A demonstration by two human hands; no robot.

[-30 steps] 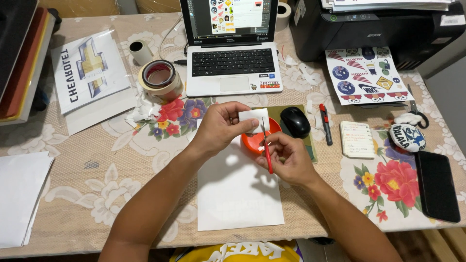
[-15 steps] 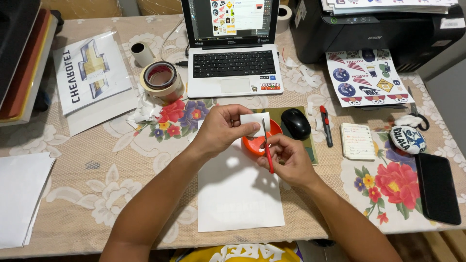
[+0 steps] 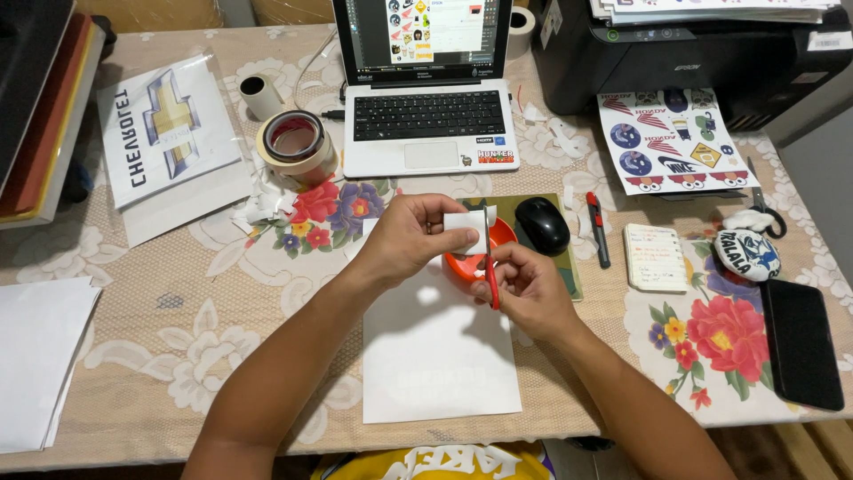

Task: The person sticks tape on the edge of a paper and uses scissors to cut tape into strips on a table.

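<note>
My left hand point(image 3: 410, 236) pinches a small white piece of paper point(image 3: 466, 228) at the middle of the table. My right hand point(image 3: 526, 286) grips red-handled scissors point(image 3: 490, 267) with the blades pointing up into the paper's right edge. Both hands hover over an orange round dish point(image 3: 462, 263) and the top of a blank white sheet point(image 3: 437, 356) that lies on the floral tablecloth.
A black mouse point(image 3: 542, 224) sits on a green mat right of the hands, with a red pen point(image 3: 599, 229) and a notepad point(image 3: 656, 258). An open laptop point(image 3: 426, 116), tape roll point(image 3: 293, 140), sticker sheet point(image 3: 673, 142), printer point(image 3: 702, 53) and black phone point(image 3: 801, 343) surround them. White sheets point(image 3: 35, 356) lie at left.
The hands have stayed over the orange dish; the scissors have shifted slightly along the small white paper. Nothing else has moved.
</note>
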